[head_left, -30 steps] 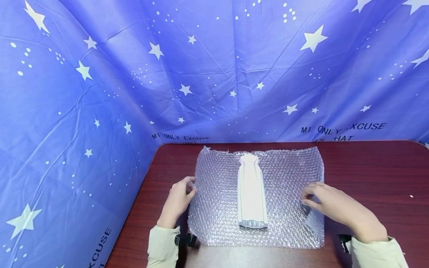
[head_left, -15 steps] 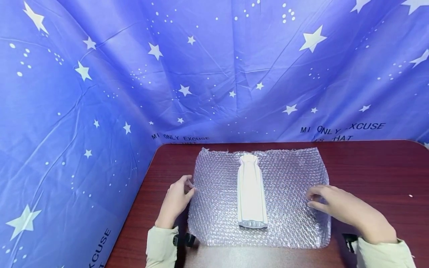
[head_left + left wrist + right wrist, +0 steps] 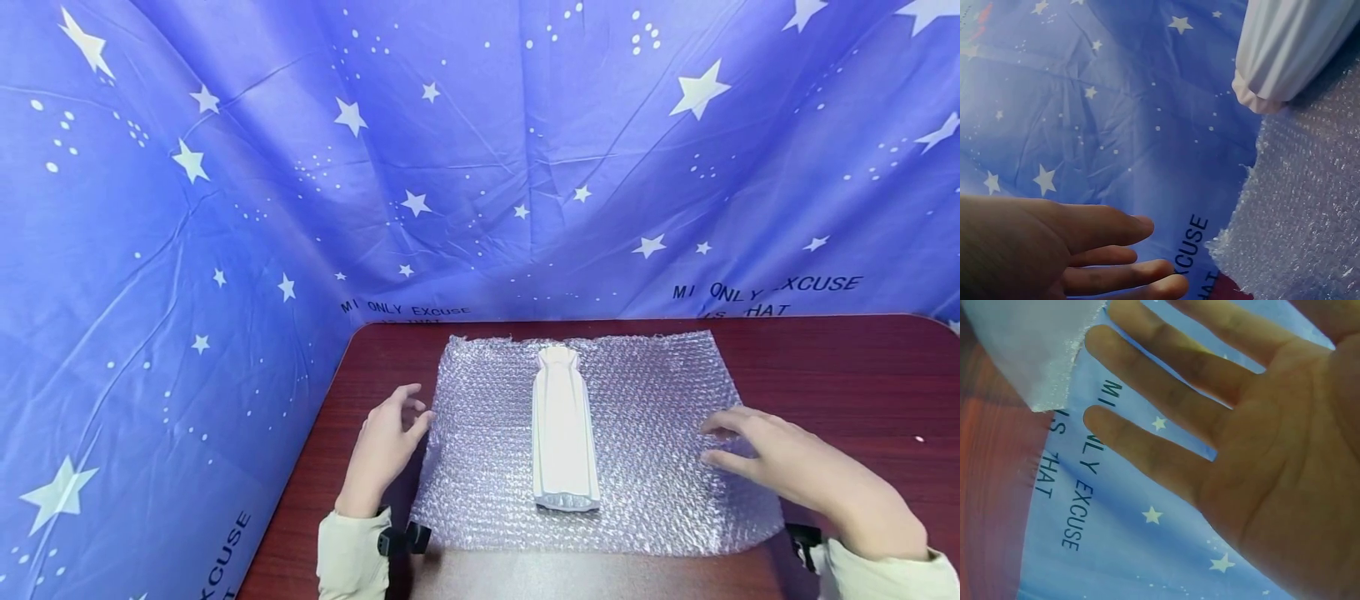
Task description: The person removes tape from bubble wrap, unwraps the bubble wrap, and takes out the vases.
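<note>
A white fluted vase (image 3: pixel 562 433) lies on its side across the middle of a sheet of bubble wrap (image 3: pixel 652 467), its narrow neck toward the back and its base toward the front. At the sheet's left edge my left hand (image 3: pixel 384 446) holds nothing, its fingers relaxed and spread. My right hand (image 3: pixel 780 458) hovers over the right edge, also holding nothing. The right wrist view shows the right palm (image 3: pixel 1272 462) with fingers extended. In the left wrist view the vase (image 3: pixel 1285 56) and bubble wrap (image 3: pixel 1310 194) lie beyond the fingertips.
The dark red wooden table (image 3: pixel 862 375) carries the sheet. A blue curtain with white stars (image 3: pixel 480 150) hangs behind the table and along its left side. One small white speck (image 3: pixel 919 439) lies on the table at the right.
My right hand has moved right, away from the sheet's edge, and my left hand has drawn slightly left. Both side edges of the bubble wrap have spread outward and flattened. The vase has stayed put.
</note>
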Action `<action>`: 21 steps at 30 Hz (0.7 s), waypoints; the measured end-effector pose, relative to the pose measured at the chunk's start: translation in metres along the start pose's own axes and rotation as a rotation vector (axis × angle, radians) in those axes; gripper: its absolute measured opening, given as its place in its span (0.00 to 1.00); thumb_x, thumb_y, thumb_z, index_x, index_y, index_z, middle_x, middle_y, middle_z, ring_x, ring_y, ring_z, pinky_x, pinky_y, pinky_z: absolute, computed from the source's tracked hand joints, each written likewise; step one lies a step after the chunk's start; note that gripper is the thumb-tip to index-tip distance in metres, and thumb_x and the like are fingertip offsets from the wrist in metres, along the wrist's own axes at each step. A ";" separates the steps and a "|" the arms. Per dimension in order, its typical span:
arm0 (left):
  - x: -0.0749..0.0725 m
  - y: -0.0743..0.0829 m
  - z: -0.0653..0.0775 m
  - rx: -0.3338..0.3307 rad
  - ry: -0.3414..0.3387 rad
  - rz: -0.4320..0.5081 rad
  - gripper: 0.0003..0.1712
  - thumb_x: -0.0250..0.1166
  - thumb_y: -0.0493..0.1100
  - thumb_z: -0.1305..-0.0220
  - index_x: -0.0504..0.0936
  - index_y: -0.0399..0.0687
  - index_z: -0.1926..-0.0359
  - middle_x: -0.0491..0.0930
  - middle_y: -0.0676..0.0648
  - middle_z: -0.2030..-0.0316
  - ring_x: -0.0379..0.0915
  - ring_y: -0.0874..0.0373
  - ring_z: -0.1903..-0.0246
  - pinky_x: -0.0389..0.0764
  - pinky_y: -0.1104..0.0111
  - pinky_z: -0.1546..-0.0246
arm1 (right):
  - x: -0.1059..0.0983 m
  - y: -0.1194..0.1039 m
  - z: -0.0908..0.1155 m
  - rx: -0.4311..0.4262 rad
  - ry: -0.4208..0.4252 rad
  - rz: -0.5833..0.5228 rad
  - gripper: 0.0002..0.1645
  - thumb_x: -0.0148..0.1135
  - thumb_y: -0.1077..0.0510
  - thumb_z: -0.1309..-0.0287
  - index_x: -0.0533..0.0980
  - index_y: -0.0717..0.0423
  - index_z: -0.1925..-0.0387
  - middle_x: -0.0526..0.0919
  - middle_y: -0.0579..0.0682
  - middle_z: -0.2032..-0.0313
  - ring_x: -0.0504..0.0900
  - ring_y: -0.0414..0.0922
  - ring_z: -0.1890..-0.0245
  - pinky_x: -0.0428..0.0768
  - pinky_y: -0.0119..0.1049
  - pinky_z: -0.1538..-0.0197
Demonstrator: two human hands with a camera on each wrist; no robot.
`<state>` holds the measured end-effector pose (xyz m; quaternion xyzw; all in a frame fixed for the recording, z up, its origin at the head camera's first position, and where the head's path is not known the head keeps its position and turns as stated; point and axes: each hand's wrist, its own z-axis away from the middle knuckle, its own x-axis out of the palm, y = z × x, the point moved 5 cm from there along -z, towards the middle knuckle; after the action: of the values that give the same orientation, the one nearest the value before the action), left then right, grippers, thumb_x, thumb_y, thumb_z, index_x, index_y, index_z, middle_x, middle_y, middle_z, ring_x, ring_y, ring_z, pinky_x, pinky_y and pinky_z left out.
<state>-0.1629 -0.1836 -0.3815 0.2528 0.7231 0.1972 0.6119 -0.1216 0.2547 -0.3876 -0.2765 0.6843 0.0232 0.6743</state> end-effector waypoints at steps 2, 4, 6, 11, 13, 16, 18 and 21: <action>-0.002 0.001 0.000 -0.004 0.002 0.004 0.25 0.70 0.41 0.38 0.78 0.40 0.41 0.86 0.48 0.61 0.82 0.56 0.65 0.82 0.57 0.59 | -0.004 -0.001 0.001 0.023 0.003 0.000 0.18 0.72 0.50 0.45 0.81 0.55 0.55 0.84 0.51 0.56 0.83 0.53 0.56 0.81 0.55 0.53; -0.003 0.002 0.000 0.000 0.004 0.004 0.25 0.70 0.41 0.38 0.78 0.40 0.41 0.86 0.48 0.61 0.82 0.56 0.65 0.82 0.57 0.59 | -0.007 -0.003 0.002 0.050 0.000 -0.011 0.20 0.71 0.50 0.44 0.81 0.56 0.53 0.83 0.57 0.52 0.81 0.60 0.51 0.78 0.61 0.50; -0.003 0.003 0.000 0.006 0.005 0.007 0.24 0.69 0.40 0.38 0.78 0.41 0.41 0.85 0.48 0.61 0.82 0.56 0.65 0.82 0.56 0.58 | -0.009 -0.004 0.004 0.073 0.000 -0.020 0.22 0.71 0.49 0.43 0.80 0.57 0.52 0.82 0.61 0.50 0.78 0.64 0.46 0.76 0.64 0.48; -0.002 0.006 0.001 0.019 0.009 0.028 0.23 0.69 0.40 0.37 0.79 0.41 0.42 0.85 0.49 0.61 0.82 0.57 0.64 0.82 0.58 0.58 | -0.016 -0.009 0.007 0.083 0.025 -0.029 0.23 0.70 0.48 0.42 0.78 0.56 0.49 0.81 0.62 0.48 0.78 0.64 0.46 0.76 0.63 0.50; -0.001 0.008 0.001 0.026 0.010 0.035 0.22 0.69 0.40 0.37 0.79 0.41 0.42 0.85 0.50 0.62 0.82 0.57 0.65 0.82 0.59 0.59 | -0.018 -0.011 0.007 0.074 0.039 -0.029 0.22 0.70 0.49 0.41 0.78 0.56 0.49 0.81 0.59 0.49 0.81 0.60 0.49 0.78 0.61 0.51; 0.000 0.012 0.000 0.038 0.010 0.050 0.22 0.68 0.39 0.37 0.79 0.41 0.42 0.85 0.50 0.62 0.81 0.58 0.65 0.82 0.60 0.59 | -0.020 -0.016 0.005 0.066 0.050 -0.034 0.22 0.68 0.49 0.40 0.77 0.55 0.48 0.82 0.56 0.50 0.82 0.56 0.50 0.79 0.58 0.51; 0.002 0.015 0.000 0.045 0.006 0.065 0.22 0.68 0.39 0.37 0.79 0.40 0.42 0.85 0.49 0.61 0.81 0.57 0.64 0.82 0.60 0.59 | -0.020 -0.020 0.003 0.069 0.049 -0.047 0.24 0.67 0.48 0.38 0.76 0.56 0.46 0.82 0.55 0.49 0.82 0.55 0.50 0.79 0.58 0.50; 0.006 0.019 0.000 0.053 -0.002 0.082 0.22 0.68 0.41 0.36 0.79 0.41 0.42 0.85 0.47 0.60 0.82 0.57 0.62 0.83 0.60 0.58 | -0.019 -0.024 -0.001 0.079 0.045 -0.078 0.27 0.66 0.46 0.37 0.74 0.59 0.44 0.81 0.56 0.49 0.81 0.56 0.49 0.78 0.59 0.50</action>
<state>-0.1608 -0.1650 -0.3749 0.2983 0.7165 0.2026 0.5972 -0.1138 0.2401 -0.3614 -0.2763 0.6884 -0.0363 0.6697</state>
